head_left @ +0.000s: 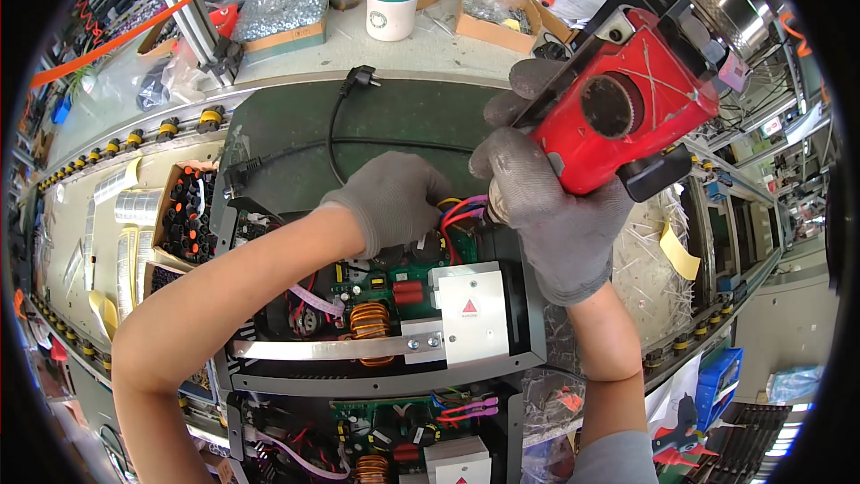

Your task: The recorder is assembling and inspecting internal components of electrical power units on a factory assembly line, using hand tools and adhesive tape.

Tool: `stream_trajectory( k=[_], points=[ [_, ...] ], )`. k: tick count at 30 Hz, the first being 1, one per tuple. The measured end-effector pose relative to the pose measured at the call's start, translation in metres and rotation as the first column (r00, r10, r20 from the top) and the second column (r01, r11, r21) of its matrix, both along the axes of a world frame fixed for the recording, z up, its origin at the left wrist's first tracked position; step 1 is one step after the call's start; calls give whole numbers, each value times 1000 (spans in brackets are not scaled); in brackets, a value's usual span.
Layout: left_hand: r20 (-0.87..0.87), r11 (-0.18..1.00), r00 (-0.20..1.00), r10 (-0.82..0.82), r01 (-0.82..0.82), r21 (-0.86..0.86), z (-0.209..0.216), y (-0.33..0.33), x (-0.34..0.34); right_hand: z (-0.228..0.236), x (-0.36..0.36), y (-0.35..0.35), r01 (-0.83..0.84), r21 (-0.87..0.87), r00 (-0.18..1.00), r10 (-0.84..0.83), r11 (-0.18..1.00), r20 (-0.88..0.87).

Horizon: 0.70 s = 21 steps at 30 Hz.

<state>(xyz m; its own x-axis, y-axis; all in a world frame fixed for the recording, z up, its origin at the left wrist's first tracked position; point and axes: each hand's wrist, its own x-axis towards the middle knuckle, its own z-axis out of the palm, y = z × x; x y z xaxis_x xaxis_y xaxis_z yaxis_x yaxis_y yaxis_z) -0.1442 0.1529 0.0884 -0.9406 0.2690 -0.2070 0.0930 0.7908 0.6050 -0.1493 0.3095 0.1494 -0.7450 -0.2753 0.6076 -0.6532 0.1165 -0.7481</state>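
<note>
My right hand (560,229), in a grey glove, is wrapped round a red power tool (645,112) with a round dark cap and a black lever; its nose points down at the far right corner of an opened electronic unit (381,385). My left hand (394,200), also gloved, is closed at the unit's far edge beside red and blue wires (457,224). Its fingertips are hidden, so what they hold does not show. Inside the unit are a green circuit board, a copper coil (370,323), a white metal cover (473,314) and a silver strip (313,350).
A second opened unit (394,439) lies nearer me. Beyond my hands, a black power cord (336,125) rests on a dark green board (430,108). Left stands a box of black parts (190,206); a white-and-green cup (392,13) and parts boxes (497,18) stand behind.
</note>
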Motion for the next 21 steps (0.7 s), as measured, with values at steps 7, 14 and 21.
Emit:
stream_trajectory(
  k=[7, 14, 21],
  points=[
    [-131, 986, 980, -153, 160, 48, -22, -5, -15, -8, -2, 0, -27, 87, 979, 44, 996, -200],
    [-113, 986, 980, -166, 163, -33, -28, -1, -18, -9, -7, -6, -65, 42, 963, 74, 997, -259],
    [101, 988, 987, -123, 132, -85, 12, 5, -6, -2, 1, -4, -110, -54, 993, 107, 992, -42]
  ],
)
